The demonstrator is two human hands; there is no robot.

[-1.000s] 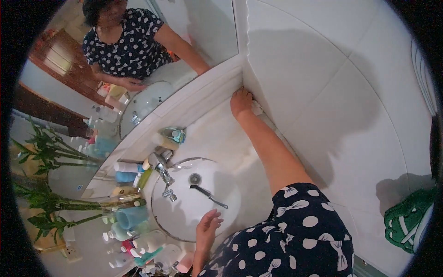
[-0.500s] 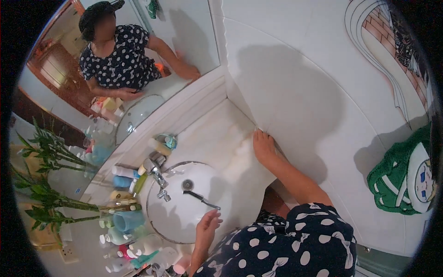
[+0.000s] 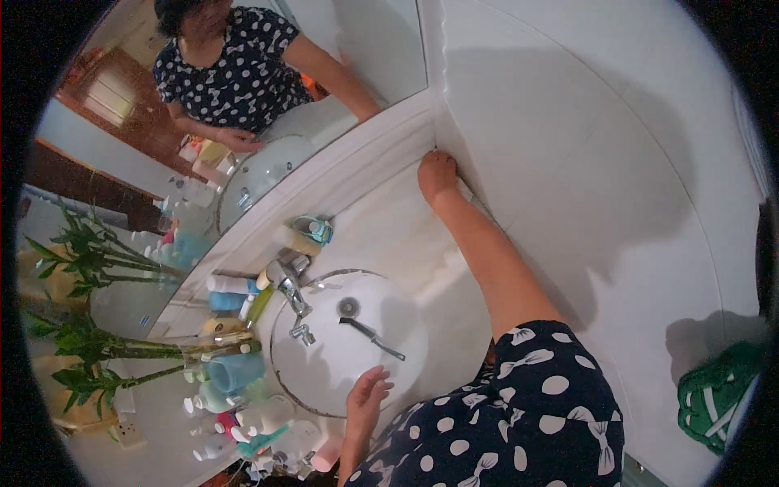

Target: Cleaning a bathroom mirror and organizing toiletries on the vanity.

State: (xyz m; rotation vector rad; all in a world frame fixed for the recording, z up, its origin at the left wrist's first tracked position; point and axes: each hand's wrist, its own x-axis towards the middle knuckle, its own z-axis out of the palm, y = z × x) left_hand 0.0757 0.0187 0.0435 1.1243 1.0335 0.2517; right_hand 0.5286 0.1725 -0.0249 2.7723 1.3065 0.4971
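My right hand [image 3: 439, 174] presses on the pale marble-look countertop [image 3: 403, 213] in its back corner, where it meets the mirror ledge and the tiled wall. Its fingers are curled down; whatever lies under them is hidden. My left hand [image 3: 368, 395] hovers at the near rim of the round white basin [image 3: 406, 325], fingers loosely apart, holding nothing. Inside the basin lies a slender tool [image 3: 372, 338] with a black end and a grey end, close to the drain [image 3: 348, 308]. A chrome faucet [image 3: 288, 288] reaches over the basin from its far left side.
Bottles and tubes crowd the left counter, near a blue cup [image 3: 231, 373] and leafy green stalks [image 3: 122, 353]. A small teal-trimmed item [image 3: 316, 230] stands behind the faucet. A mirror [image 3: 341, 49] backs the counter; a green cloth [image 3: 714, 398] hangs at right.
My right hand has slid along the wall edge into the far corner, its arm stretching out. My left hand stays by the basin rim. The view has shifted somewhat.
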